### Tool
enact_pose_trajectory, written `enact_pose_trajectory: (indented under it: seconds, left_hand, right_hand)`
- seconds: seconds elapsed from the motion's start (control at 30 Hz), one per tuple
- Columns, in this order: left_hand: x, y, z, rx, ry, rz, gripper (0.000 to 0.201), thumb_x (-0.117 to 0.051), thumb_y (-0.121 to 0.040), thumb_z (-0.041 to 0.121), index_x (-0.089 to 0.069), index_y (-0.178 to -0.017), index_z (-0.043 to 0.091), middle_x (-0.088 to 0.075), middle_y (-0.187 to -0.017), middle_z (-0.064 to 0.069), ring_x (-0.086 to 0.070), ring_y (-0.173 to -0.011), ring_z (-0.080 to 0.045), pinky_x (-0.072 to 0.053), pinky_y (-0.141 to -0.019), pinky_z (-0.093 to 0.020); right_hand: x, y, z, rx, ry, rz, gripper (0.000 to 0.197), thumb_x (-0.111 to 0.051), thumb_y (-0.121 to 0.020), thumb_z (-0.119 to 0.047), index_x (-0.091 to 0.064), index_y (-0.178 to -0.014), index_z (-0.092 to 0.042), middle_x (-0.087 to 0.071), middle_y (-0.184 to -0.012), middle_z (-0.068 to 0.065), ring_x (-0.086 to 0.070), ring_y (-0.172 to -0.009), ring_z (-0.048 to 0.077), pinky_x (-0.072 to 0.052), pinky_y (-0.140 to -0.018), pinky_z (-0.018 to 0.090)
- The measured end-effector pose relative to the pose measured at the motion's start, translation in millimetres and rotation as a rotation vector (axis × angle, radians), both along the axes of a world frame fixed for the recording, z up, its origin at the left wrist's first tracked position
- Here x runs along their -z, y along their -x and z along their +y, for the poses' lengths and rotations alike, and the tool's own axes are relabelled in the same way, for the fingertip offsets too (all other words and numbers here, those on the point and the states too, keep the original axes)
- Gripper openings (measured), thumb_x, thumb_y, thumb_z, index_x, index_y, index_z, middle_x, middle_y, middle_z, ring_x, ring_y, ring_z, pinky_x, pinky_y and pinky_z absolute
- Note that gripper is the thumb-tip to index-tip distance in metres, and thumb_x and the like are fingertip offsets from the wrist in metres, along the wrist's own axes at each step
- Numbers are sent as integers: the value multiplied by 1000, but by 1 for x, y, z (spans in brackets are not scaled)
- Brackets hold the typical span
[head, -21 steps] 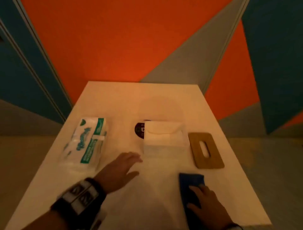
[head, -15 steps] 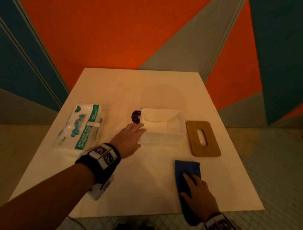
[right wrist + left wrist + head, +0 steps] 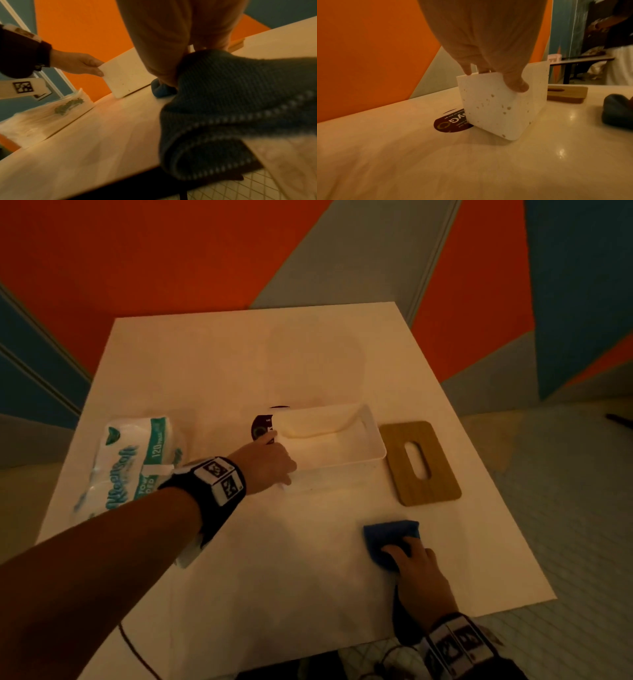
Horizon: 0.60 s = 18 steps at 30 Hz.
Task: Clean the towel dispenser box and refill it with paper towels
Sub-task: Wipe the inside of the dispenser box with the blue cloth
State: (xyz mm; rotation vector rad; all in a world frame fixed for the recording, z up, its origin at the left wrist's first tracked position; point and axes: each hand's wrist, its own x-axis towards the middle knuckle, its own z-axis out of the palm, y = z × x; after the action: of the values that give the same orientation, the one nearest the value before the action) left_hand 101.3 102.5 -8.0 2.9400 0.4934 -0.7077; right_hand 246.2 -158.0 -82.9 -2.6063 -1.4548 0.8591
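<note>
The white dispenser box (image 3: 342, 440) stands open-topped in the middle of the table, its outer walls (image 3: 494, 108) speckled with brown spots. My left hand (image 3: 270, 460) grips its left end wall, fingers over the rim and thumb (image 3: 517, 85) on the outside. The box's wooden slotted lid (image 3: 419, 462) lies flat just right of it. My right hand (image 3: 414, 566) grips a blue cloth (image 3: 390, 537) near the table's front right; part of the cloth (image 3: 223, 108) hangs over the table edge. A wrapped pack of paper towels (image 3: 130, 463) lies at the left.
A dark round sticker (image 3: 452, 123) sits on the white table (image 3: 274, 577) under the box's left end. Orange, grey and teal wall panels rise behind the table. Tiled floor (image 3: 565, 508) shows to the right and front.
My left hand reached forward from the table surface and took hold of the box's left end. My right hand gathered the blue cloth, which is now bunched under the fingers.
</note>
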Motion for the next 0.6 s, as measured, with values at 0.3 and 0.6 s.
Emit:
enact_pose_trajectory:
  seconds: [0.3, 0.6]
  left_hand:
    - [-12, 19, 2, -615, 741, -649, 17, -48, -92, 14, -54, -76, 11, -55, -76, -1, -49, -72, -10, -34, -58, -7]
    - [-7, 36, -18, -742, 1083, -943, 19, -51, -85, 17, -59, -90, 34, -70, -82, 25, -59, -83, 15, -46, -77, -6]
  right_hand:
    - [-73, 2, 48, 529, -597, 594, 34, -55, -83, 8, -59, -109, -13, -61, -93, -10, -62, -83, -7, -44, -61, 0]
    - [-72, 89, 127, -132, -678, -207, 39, -35, -90, -34, -42, -125, -19, -43, -142, 8, -36, -118, 27, -27, -95, 36]
